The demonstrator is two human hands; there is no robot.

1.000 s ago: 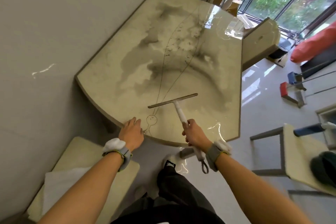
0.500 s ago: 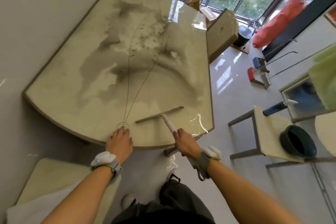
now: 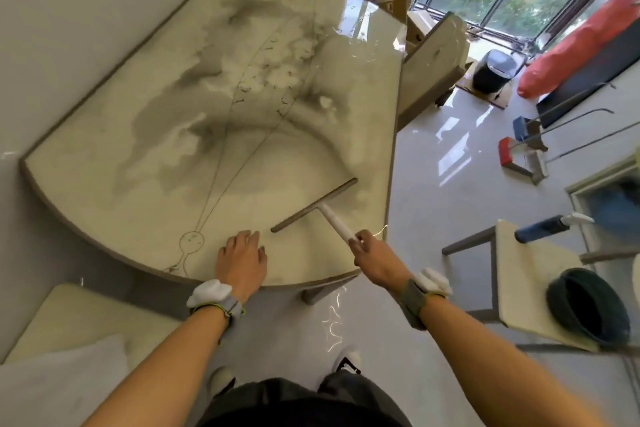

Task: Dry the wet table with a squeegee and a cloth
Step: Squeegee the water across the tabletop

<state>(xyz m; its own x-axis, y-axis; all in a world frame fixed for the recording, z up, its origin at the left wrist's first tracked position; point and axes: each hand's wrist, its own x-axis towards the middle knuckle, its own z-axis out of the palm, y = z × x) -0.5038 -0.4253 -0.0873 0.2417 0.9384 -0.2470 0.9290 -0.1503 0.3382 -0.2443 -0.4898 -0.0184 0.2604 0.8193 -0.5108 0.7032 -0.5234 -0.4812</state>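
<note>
- Change: the squeegee [image 3: 313, 204] is now further toward the table's right side than a second ago. Its blade is angled, with the far tip near that edge. This reads as a pull stroke finishing on the right-hand strip.
- The left hand [image 3: 242, 260] has slid right along the near rim. It was at the drawn figure [image 3: 191, 243] and is now just to the right of it. It lies flat on the table [image 3: 104, 156], fingers straight, gripping nothing.
- The right hand [image 3: 372, 258] is closed round the lower end of the white handle, near the front right corner.
- Task meaning: judged to be mid squeegee phase. The near part looks matt and the far end by the window is glossy (glare or water, cannot tell). The cloth step is not started.
- Cloth [image 3: 59, 385]: a white, soft-looking folded piece on the stool [image 3: 90, 305] at lower left, untouched. It is likely the cloth.
- Materials: the tabletop is a smooth stone-like slab, cream with grey ink-wash clouds and thin drawn lines. It has a curved near edge, a straight right side and a darker rim.
- The squeegee is T-shaped, with a thin straight dark blade and a round white handle.
- The floor [image 3: 433, 166] is pale glossy tile. A squiggly glint under the table corner is possibly run-off.
- The chair [image 3: 519, 281] on the right carries a dark round bowl [image 3: 588, 308] and a spray bottle [image 3: 547, 227].
</note>
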